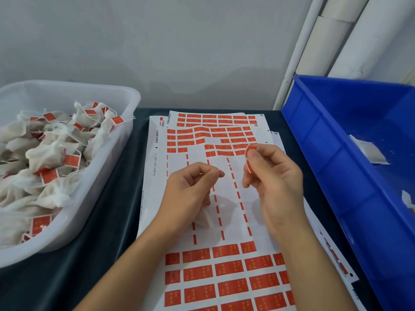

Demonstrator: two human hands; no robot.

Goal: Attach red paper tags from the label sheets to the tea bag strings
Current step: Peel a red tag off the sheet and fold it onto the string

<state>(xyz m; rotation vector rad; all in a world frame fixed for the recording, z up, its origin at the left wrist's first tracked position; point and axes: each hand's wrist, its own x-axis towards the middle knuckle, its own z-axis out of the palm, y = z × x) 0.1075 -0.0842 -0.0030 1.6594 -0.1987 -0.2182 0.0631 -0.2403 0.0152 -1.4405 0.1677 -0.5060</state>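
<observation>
- While the right hand (pixel 272 176) pinches a curled red tag (pixel 249 161) above the label sheet (pixel 224 221), its sticky face could fold shut early.
- Left hand (pixel 190 189) pinches the thin string (pixel 217 171); tea bag (pixel 205 217) dangles beneath, so slack could skew the join.
- Nearby, the white tub (pixel 125 140) holds tagged bags.

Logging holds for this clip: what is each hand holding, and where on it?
Right hand pinches a red tag by its edge. Left hand pinches the string near its end, with the tea bag hanging below.
</observation>
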